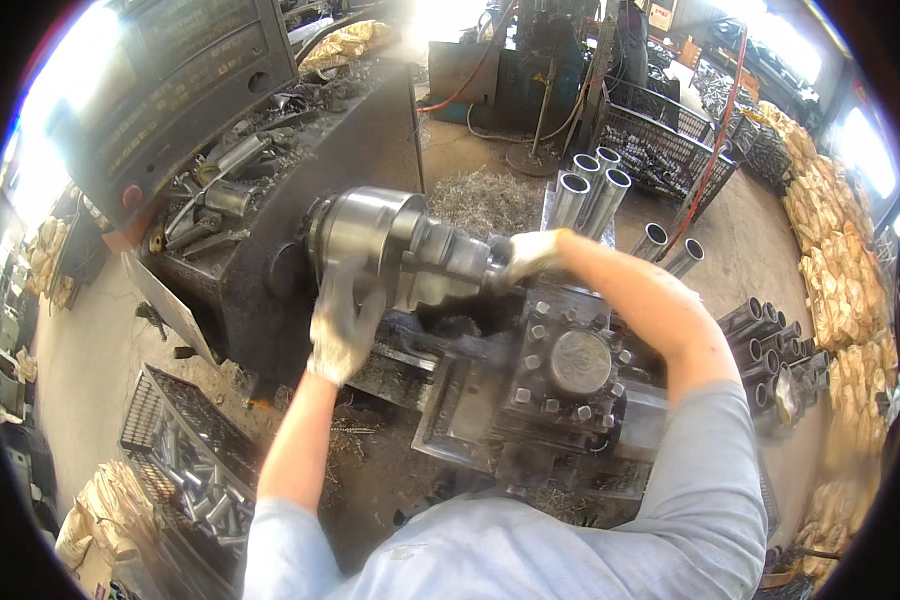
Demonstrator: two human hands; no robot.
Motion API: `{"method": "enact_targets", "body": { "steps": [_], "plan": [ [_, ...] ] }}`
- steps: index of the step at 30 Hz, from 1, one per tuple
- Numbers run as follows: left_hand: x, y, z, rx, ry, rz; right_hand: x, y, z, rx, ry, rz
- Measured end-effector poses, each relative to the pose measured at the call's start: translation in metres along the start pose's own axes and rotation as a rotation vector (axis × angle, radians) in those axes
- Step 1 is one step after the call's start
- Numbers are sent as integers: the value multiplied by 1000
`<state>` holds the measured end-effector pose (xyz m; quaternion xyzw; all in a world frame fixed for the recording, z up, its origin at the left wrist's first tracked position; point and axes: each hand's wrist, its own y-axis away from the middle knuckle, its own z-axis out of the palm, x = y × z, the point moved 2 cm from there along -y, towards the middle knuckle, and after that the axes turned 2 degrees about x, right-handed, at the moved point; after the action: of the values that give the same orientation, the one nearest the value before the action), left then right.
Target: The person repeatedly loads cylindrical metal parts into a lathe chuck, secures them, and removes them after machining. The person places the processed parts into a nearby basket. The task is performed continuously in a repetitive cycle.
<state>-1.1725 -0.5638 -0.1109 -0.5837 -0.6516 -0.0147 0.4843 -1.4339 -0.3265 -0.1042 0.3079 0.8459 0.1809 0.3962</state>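
Observation:
A lathe chuck (375, 225) of bright metal, with stepped jaws (440, 262) pointing right, sticks out from the dark headstock (270, 250). My left hand (345, 325), in a pale, dirty work glove, rests against the chuck's near lower side, its thumb apart from stretched fingers. At the right end of the jaws my right hand (532, 254), also gloved, is closed around a small part there. The glove and blur hide what that part is. Below my right forearm sits a square bolted tool post (580, 362) with a round top.
Several metal tubes stand upright (602, 190) beyond my right arm, and darker tubes (765, 345) lie grouped farther right. Tools and swarf cover the headstock top. A crate of short metal pieces (195, 470) sits at lower left. Stacked tan sacks (835, 250) line the right side.

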Motion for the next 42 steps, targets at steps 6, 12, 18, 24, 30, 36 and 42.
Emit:
{"method": "enact_targets", "body": {
  "steps": [6, 12, 18, 24, 30, 36, 42],
  "plan": [
    [-23, -106, 33, 22, -179, 78, 16, -13, 6, 48, 300, -59],
    [-13, -115, 48, 20, -562, 324, 31, -24, -1, 22, 199, -48],
    [-19, -111, 54, 126, -484, 349, -2, 62, -3, 456, 892, 63],
    [-15, -95, 44, 90, -105, 319, -99, 164, 29, 773, 775, 228],
    [29, 84, 28, -302, 1123, -49, -152, 180, 212, 403, -1222, -216],
    [-3, 181, 67, -396, 1239, -1180, -103, 114, 336, 435, -1336, 356],
    [1, 184, 66, -464, 1001, -1240, -65, 97, 391, 641, -674, 208]
  ]
}}
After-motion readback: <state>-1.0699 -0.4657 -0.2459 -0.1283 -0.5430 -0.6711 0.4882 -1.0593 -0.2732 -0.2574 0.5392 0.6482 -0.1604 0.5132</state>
